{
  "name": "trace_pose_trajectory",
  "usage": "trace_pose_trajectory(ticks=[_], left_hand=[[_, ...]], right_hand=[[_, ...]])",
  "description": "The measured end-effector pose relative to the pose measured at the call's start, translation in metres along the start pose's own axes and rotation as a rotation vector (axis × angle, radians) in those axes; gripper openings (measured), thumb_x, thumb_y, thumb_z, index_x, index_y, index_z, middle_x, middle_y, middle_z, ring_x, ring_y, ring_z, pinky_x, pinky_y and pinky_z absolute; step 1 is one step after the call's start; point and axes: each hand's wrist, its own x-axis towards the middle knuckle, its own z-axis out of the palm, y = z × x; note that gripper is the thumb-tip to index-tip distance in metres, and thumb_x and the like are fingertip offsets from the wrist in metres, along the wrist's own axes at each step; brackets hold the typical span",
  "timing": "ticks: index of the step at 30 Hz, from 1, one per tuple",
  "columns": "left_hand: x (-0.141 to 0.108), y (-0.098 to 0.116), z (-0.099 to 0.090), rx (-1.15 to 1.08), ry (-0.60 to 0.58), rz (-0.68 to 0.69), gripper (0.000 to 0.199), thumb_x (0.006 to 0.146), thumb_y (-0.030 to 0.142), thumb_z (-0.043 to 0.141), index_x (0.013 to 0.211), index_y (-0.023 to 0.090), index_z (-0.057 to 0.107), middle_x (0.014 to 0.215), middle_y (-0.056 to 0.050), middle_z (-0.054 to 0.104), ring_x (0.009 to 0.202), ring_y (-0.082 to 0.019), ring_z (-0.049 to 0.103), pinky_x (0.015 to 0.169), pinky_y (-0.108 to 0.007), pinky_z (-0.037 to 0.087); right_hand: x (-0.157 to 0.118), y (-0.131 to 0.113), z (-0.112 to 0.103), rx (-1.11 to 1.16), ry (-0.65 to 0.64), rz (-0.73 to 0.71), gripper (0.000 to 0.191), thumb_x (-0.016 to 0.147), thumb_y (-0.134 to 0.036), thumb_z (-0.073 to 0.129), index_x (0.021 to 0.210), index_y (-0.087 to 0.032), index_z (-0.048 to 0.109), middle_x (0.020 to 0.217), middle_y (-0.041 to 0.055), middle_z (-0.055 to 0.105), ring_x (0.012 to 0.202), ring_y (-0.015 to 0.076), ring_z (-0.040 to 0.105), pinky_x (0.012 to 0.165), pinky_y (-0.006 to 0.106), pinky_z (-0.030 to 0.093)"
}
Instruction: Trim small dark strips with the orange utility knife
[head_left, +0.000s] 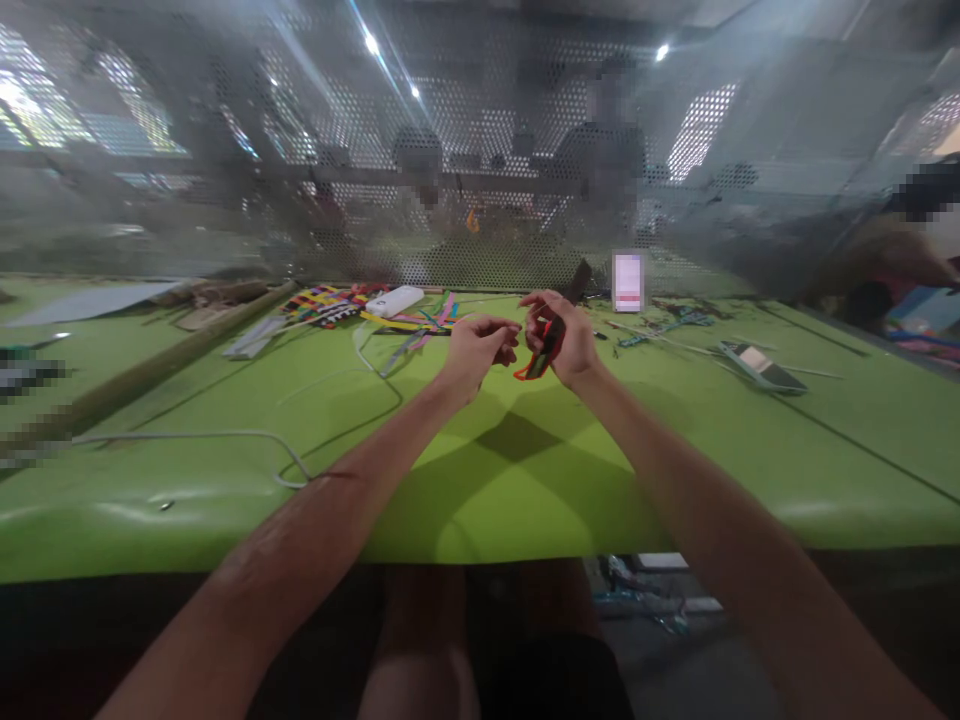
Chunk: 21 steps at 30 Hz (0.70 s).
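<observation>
Above the green table covering (517, 520), my two hands are close together but apart. My left hand (480, 350) has its thumb and fingertips pressed together; anything between them is too small to make out. In the palm and curled fingers of my right hand (574, 340) sits a red-and-black item with an orange-red looped end (534, 370), its kind unclear. Its loop points down toward the left hand. Just beyond the left hand lie several coloured strips (431, 325).
A white power strip (397, 301) and a colourful woven piece (326, 303) lie at the back left. A white cable (225, 435) crosses the left side. A lit phone (628, 282) stands at the back; another phone-like device (761, 367) lies right. A perforated metal panel (480, 240) rises behind.
</observation>
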Motion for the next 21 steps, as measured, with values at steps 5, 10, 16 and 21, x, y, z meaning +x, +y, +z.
trace_pose_trajectory(ticks=[5,10,16,21], left_hand=[[0.002,-0.002,0.000,-0.011,0.008,0.017,0.007,0.083,0.010,0.069,0.077,0.014,0.069,0.058,0.004,0.061,0.043,-0.005,0.055,0.046,-0.018,0.045],[0.000,0.001,0.000,-0.023,-0.016,0.031,0.006,0.082,0.012,0.069,0.077,0.014,0.070,0.058,0.004,0.061,0.042,-0.005,0.054,0.044,-0.019,0.042],[0.002,0.002,-0.001,-0.009,0.018,0.048,0.005,0.081,0.012,0.071,0.077,0.014,0.070,0.058,0.004,0.061,0.041,-0.006,0.054,0.043,-0.019,0.043],[0.003,0.001,-0.001,0.051,0.114,0.112,0.009,0.082,0.008,0.068,0.075,0.014,0.068,0.056,0.005,0.060,0.039,-0.005,0.053,0.040,-0.018,0.041]], right_hand=[[0.000,-0.005,0.000,-0.036,-0.009,-0.006,0.024,0.071,-0.036,0.076,0.088,-0.022,0.068,0.061,-0.0049,0.051,0.046,0.0104,0.041,0.045,0.027,0.032],[0.000,0.001,0.002,-0.130,0.041,0.009,0.023,0.076,-0.039,0.078,0.071,-0.020,0.065,0.057,-0.0021,0.052,0.046,0.0104,0.043,0.045,0.026,0.033],[0.009,0.010,-0.008,-0.248,0.226,0.004,0.032,0.078,-0.044,0.080,0.085,-0.025,0.057,0.062,-0.0060,0.047,0.049,0.0126,0.043,0.046,0.028,0.037],[0.012,0.007,-0.015,-0.793,0.441,-0.504,0.019,0.084,-0.025,0.071,0.090,-0.026,0.052,0.080,-0.0010,0.055,0.071,0.0175,0.054,0.071,0.034,0.050]])
